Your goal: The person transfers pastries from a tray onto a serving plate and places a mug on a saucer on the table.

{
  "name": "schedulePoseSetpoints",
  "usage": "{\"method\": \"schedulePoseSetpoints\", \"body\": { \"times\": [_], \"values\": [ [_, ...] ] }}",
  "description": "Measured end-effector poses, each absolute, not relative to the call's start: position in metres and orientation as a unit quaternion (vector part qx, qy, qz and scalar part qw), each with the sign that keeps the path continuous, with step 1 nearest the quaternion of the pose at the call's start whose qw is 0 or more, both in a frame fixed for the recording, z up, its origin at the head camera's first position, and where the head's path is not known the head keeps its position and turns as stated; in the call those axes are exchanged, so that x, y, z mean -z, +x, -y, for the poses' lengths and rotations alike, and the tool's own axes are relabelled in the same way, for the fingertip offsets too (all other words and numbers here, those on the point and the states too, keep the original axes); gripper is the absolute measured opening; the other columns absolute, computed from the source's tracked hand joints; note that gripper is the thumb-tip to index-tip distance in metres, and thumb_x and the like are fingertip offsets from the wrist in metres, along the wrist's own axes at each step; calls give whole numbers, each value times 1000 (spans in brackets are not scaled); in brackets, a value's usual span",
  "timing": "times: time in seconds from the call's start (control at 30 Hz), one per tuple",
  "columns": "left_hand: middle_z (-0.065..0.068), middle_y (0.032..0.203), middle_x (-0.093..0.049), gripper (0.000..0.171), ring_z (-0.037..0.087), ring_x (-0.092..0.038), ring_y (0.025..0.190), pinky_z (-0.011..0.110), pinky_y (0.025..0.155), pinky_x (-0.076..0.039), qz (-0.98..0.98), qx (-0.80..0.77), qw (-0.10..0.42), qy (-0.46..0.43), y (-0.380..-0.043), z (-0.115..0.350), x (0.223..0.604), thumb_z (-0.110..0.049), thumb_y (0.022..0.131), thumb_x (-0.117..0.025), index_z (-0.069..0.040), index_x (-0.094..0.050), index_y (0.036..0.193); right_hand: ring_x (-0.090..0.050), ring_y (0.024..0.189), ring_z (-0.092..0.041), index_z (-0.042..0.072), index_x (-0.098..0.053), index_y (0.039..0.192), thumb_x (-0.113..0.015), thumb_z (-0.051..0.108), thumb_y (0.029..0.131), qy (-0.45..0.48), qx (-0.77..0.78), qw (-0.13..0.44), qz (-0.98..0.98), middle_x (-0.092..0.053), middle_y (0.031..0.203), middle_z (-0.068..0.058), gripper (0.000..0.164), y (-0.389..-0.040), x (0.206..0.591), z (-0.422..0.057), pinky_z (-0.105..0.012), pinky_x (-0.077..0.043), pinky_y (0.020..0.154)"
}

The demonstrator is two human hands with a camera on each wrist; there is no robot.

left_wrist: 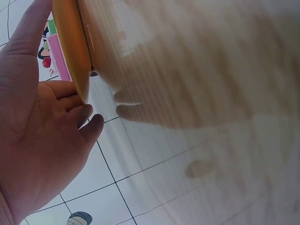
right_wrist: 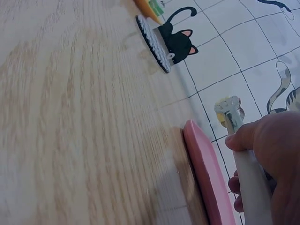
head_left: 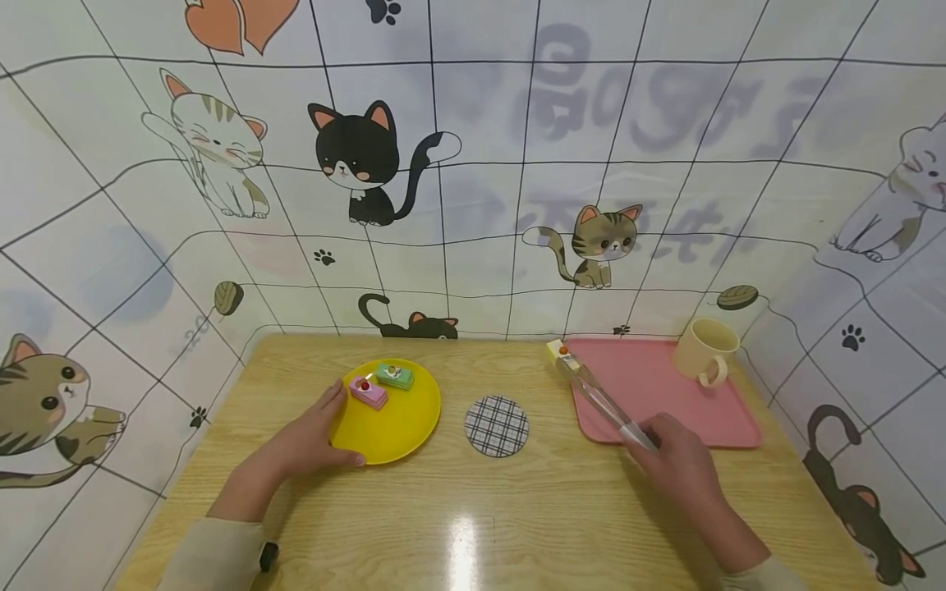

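My left hand holds the left rim of a yellow plate, thumb at the near edge and fingers farther back. On the plate lie a pink toy cake slice and a green one, each with a small topping. Clear tongs are gripped in my right hand. Their tips pinch a pale yellow toy cake slice with an orange-red topping, above the back left corner of a pink tray. In the right wrist view, the thumb presses the tongs' handle.
A cream mug stands on the tray's back right corner. A round checked coaster lies on the wooden table between plate and tray. Cat-patterned sheeting closes off the back and sides.
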State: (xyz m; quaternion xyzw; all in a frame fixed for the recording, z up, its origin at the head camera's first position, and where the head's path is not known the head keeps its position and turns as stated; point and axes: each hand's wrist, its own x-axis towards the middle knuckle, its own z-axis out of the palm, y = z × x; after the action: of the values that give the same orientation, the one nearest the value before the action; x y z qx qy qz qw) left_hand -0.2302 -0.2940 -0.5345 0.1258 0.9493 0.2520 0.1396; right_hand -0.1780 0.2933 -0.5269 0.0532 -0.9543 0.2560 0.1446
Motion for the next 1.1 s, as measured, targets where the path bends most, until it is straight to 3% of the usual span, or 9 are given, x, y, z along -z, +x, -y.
{"method": "schedulePoseSetpoints", "body": {
  "times": [0.3,0.43,0.53,0.73,1.1],
  "values": [
    [27,183,-9,135,53,-20,165,66,130,-26,-950,-249,139,126,-229,295,535,-63,81,-94,7,-22,172,-48,70,-8,14,-76,92,-94,13,88,103,-252,163,948,-59,82,10,18,-182,524,-278,-29,-41,58],
    [28,182,-8,135,53,-20,165,66,130,-26,-950,-249,137,128,-230,295,536,-63,82,-93,7,-22,172,-46,68,-7,17,-75,91,-95,20,89,113,-259,157,946,-55,80,11,20,-183,521,-268,-28,-40,57],
    [28,182,-8,136,53,-19,165,66,130,-26,-950,-251,134,130,-231,296,536,-63,81,-93,7,-21,172,-47,68,-6,19,-75,91,-94,23,90,125,-262,154,945,-55,80,13,20,-184,519,-261,-28,-42,58],
    [27,183,-8,137,52,-18,166,65,131,-25,-951,-249,132,128,-232,296,538,-64,81,-93,6,-20,173,-47,71,-2,19,-75,94,-95,14,87,182,-249,151,939,-52,83,17,21,-188,517,-251,-28,-44,60],
    [28,182,-8,137,52,-17,166,65,130,-25,-951,-245,136,131,-232,295,536,-63,82,-93,8,-20,172,-47,72,1,17,-77,99,-95,19,89,240,-225,137,934,-53,85,18,20,-198,518,-228,-27,-47,60]
  ]
}}
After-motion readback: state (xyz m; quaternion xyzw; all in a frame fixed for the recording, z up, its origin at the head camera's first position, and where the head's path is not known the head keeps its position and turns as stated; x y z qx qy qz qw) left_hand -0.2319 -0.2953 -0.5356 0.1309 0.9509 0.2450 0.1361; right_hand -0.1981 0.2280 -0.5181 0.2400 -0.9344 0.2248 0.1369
